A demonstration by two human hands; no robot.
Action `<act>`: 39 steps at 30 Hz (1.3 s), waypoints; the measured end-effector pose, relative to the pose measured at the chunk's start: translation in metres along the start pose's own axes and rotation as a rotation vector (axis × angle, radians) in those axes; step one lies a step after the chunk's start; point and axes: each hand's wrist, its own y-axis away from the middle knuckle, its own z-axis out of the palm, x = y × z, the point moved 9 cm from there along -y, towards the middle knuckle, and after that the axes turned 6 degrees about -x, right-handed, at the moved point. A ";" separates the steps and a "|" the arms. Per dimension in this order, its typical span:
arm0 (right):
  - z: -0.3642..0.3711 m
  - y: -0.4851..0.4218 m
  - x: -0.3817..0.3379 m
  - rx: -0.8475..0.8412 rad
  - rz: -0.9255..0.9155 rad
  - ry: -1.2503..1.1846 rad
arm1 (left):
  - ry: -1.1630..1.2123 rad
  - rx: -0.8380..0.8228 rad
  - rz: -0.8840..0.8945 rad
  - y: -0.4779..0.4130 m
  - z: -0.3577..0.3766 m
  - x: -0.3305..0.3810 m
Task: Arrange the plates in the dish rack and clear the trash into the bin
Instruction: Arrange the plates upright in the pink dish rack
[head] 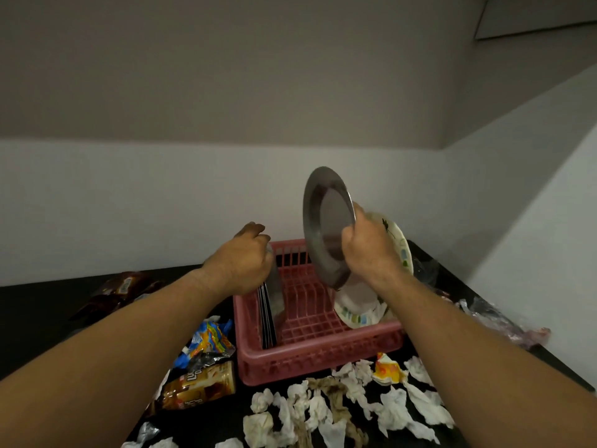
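- Steel plate (328,221) held upright & edge-on over the pink dish rack (319,354), prob so it can drop between the ribs; right hand (371,247) is clamped on its lower rim
- Behind that hand a white patterned plate (399,244), tilted; can't tell if the same hand grips it or it leans in the rack. Another patterned plate (358,313) leans at the rack's right side
- Left hand (242,263) closed round the top edge of a thin steel plate (277,292) standing w/ other thin ones in the rack's left slots, likely steadying them
- Rack: moulded plastic lattice, slotted walls, rigid. Steel plates: smooth, dull shine, thin rims
- Trash not yet cleared: crumpled tissues (339,405) in front of rack, soft, some stained; crinkly foil wrapper (210,344) & glossy brown packet (200,383) at left, all on the dark counter (38,318)
- No bin in view
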 end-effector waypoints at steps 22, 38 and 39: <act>0.054 0.043 0.076 -0.114 0.146 -0.043 | 0.486 0.222 -0.148 -0.001 -0.018 -0.014; 0.048 0.064 -0.039 -0.190 -0.313 0.009 | 0.369 0.310 -0.135 -0.003 -0.024 -0.018; 0.062 0.068 -0.041 -0.265 -0.306 -0.032 | 0.373 0.308 -0.130 -0.003 -0.024 -0.017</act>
